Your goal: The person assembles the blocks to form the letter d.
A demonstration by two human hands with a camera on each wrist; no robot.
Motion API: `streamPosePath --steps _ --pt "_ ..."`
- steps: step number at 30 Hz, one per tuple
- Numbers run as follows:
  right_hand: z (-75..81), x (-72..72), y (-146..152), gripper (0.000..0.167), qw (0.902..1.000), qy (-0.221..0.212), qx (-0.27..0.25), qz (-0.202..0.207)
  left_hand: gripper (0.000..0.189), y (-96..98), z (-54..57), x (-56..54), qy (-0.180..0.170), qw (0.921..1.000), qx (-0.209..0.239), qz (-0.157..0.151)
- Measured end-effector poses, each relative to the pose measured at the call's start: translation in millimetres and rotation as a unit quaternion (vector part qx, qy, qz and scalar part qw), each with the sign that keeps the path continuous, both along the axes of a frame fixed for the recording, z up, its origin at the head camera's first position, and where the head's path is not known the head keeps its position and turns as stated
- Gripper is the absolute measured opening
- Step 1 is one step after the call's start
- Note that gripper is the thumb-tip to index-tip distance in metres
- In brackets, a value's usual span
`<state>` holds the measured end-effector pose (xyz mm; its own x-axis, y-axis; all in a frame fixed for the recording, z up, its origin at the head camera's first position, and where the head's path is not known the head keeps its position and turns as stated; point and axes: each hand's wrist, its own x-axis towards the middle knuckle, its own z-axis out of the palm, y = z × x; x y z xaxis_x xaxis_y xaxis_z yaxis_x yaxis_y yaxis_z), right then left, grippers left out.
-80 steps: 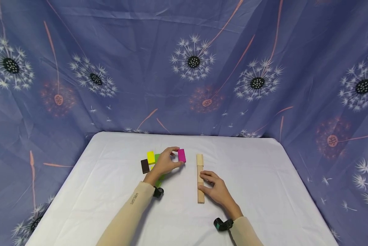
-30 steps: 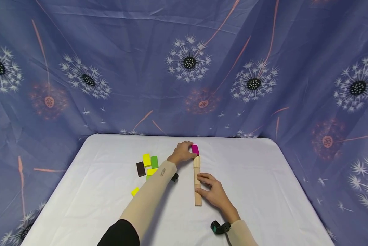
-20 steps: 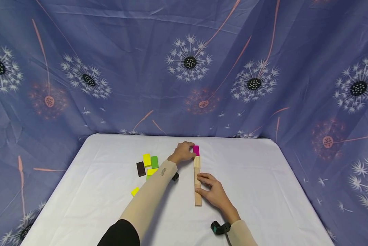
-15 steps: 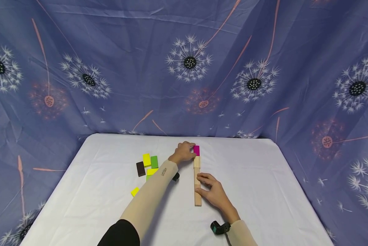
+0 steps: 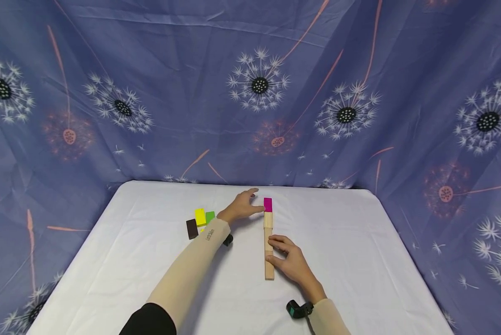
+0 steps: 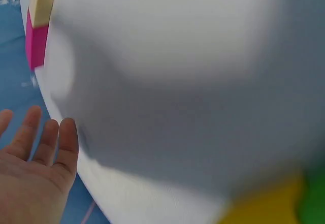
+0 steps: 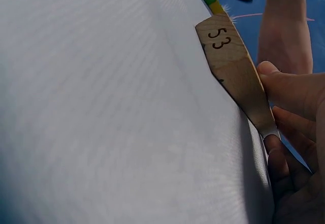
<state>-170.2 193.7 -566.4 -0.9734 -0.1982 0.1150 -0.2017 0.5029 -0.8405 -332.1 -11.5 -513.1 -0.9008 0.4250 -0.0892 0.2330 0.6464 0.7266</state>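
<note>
A row of plain wooden blocks (image 5: 269,242) runs away from me on the white table, with a magenta block (image 5: 268,204) at its far end. My left hand (image 5: 241,205) is beside the magenta block with fingers spread, holding nothing; its thumb tip is very close to the block, and contact is unclear. In the left wrist view its spread fingers (image 6: 68,142) are apart from the magenta block (image 6: 36,46). My right hand (image 5: 294,263) rests thumb and fingertips along the row's right side. The right wrist view shows a wooden block (image 7: 228,56) marked 53 by the thumb.
Left of the row lie a dark brown block (image 5: 192,229), a yellow block (image 5: 200,217) and a green block (image 5: 210,217). My left forearm (image 5: 187,270) partly covers that group. A patterned blue curtain (image 5: 250,139) hangs behind the table's far edge.
My left hand brought the magenta block from the left to the row's far end and lined it up. Its fingers have now let go and drawn back left. The right hand stays put.
</note>
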Motion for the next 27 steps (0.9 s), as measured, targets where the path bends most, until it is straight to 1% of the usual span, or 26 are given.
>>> streamPosePath --steps 4,6,10,13,15,19,24,27 --pt "0.1 1.0 -0.1 0.051 1.0000 0.000 -0.002 -0.002 0.085 -23.7 9.5 1.1 0.012 0.9995 -0.005 -0.028" --pt "0.3 1.5 -0.3 0.051 1.0000 -0.001 -0.001 -0.002 0.085 -37.2 15.2 2.4 0.013 0.9992 -0.008 -0.037" --pt "-0.4 2.0 -0.9 0.051 1.0000 0.002 0.004 -0.003 0.085 -65.5 22.9 3.7 0.007 0.9989 -0.004 -0.046" --pt "-0.5 2.1 -0.8 0.050 0.9999 0.012 0.002 -0.004 0.086 -86.2 25.8 4.8 0.003 0.9988 0.003 -0.049" --pt "-1.0 1.9 -0.2 0.050 0.9998 0.021 0.004 -0.002 0.086 -98.9 26.7 6.4 0.000 0.9987 0.000 -0.050" --pt "-2.1 1.4 0.3 0.050 0.9998 0.019 0.005 0.000 0.083 -119.3 26.6 11.2 -0.011 0.9985 -0.007 -0.054" --pt "-2.4 0.7 0.2 0.050 0.9999 0.010 -0.001 -0.003 0.079 -135.0 22.4 15.6 -0.011 0.9979 -0.019 -0.060" --pt "-1.9 0.6 -0.3 0.050 0.9999 0.007 -0.007 -0.002 0.079 -143.6 17.5 17.3 -0.015 0.9982 -0.028 -0.051"
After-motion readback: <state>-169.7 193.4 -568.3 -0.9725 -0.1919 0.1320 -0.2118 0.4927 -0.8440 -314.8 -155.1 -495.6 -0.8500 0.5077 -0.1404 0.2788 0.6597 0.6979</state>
